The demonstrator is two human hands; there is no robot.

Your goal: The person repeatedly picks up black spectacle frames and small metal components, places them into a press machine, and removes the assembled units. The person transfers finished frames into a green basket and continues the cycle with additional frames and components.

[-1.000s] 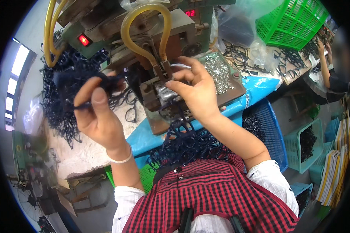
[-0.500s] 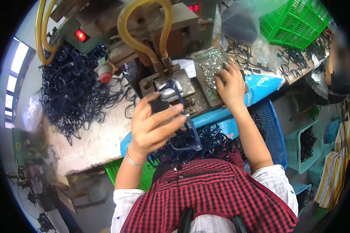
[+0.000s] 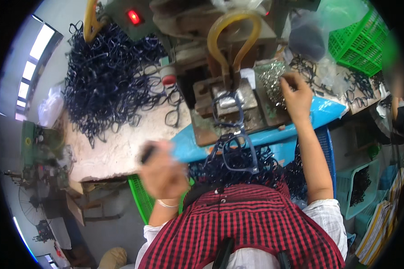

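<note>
A dark blue plastic glasses frame (image 3: 245, 170) hangs at the front of a small press machine (image 3: 202, 96). Its far rim lies over the shiny metal block (image 3: 231, 104) under the yellow hose, and its near rim juts out over the heap of frames below. My left hand (image 3: 162, 172), smeared by motion, is to the left of the frame and apart from it; a dark band shows on a finger. My right hand (image 3: 298, 98) is over the pile of small silver metal parts (image 3: 274, 83), thumb and fingertips pinched together. Whatever is between them is too small to make out.
A large heap of dark glasses frames (image 3: 112, 80) covers the table's left. A red push button (image 3: 169, 80) sticks out beside the press. Blue plastic sheeting (image 3: 184, 144) lines the table's front edge. A green crate (image 3: 357, 45) stands back right; more frames lie in the lap area.
My left hand has let go of the glasses frame and moved left and down. The frame stays at the press. My right hand's fingers have drawn together over the metal parts. The view has shifted.
</note>
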